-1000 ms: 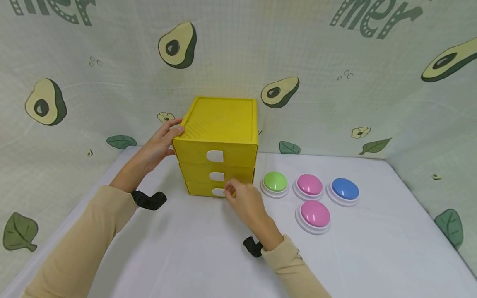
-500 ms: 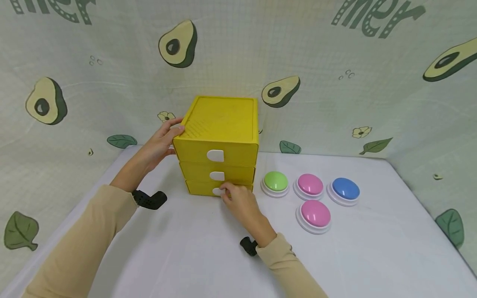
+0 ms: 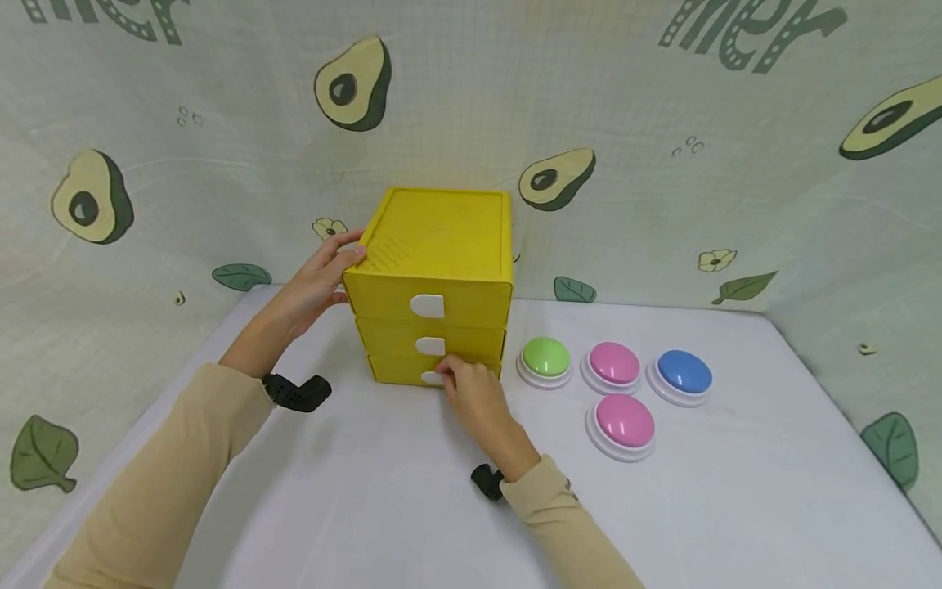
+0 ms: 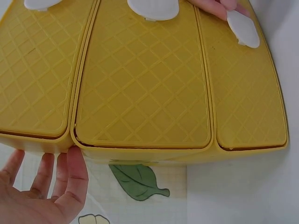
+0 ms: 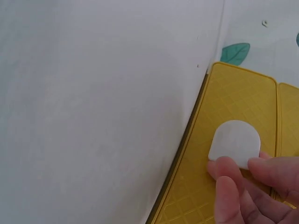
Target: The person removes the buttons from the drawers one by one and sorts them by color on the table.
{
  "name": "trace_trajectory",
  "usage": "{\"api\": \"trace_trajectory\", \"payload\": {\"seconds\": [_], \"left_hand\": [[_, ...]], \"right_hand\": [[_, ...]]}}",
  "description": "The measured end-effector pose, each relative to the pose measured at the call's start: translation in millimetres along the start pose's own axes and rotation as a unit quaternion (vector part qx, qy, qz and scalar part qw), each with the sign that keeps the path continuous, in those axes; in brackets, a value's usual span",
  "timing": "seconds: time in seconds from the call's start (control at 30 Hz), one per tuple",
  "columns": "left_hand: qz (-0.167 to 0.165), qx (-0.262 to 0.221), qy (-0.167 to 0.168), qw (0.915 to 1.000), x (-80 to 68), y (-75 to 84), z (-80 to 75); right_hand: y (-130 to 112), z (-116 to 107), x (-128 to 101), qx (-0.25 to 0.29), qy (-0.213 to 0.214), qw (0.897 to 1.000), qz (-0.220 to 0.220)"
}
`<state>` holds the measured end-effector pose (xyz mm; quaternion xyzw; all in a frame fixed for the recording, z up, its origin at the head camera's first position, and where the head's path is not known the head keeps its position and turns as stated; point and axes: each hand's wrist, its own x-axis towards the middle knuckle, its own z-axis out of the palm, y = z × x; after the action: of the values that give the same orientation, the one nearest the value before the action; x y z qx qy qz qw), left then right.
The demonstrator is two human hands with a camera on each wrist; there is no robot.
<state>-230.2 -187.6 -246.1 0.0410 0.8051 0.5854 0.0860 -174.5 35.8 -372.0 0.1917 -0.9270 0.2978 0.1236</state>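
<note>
A yellow three-drawer box (image 3: 434, 254) stands on the white table (image 3: 383, 507), all drawers closed, each with a white tab handle. My left hand (image 3: 312, 286) rests against the box's upper left edge, fingers straight (image 4: 70, 177). My right hand (image 3: 471, 393) reaches the bottom drawer (image 3: 401, 372) and pinches its white tab (image 3: 430, 378) with thumb and fingertips (image 5: 233, 177). The tab (image 5: 235, 142) shows close up in the right wrist view, and the same tab (image 4: 243, 28) at the top right of the left wrist view.
To the right of the box sit dome buttons: a green button (image 3: 545, 358), two pink buttons (image 3: 614, 364) (image 3: 624, 421) and a blue button (image 3: 684, 373). An avocado-print cloth (image 3: 662, 164) walls the table on three sides.
My right hand has moved a little left and forward onto the bottom drawer's tab and closed its fingers on it. The left hand and the box have stayed put.
</note>
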Motion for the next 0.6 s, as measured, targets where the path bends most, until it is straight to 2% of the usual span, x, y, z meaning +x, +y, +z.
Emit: {"api": "trace_trajectory", "payload": {"seconds": [0.6], "left_hand": [[-0.002,0.0,0.001,1.0,0.1,0.1,0.2]], "right_hand": [[-0.5,-0.4,-0.3,0.011,0.005,1.0,0.0]]}}
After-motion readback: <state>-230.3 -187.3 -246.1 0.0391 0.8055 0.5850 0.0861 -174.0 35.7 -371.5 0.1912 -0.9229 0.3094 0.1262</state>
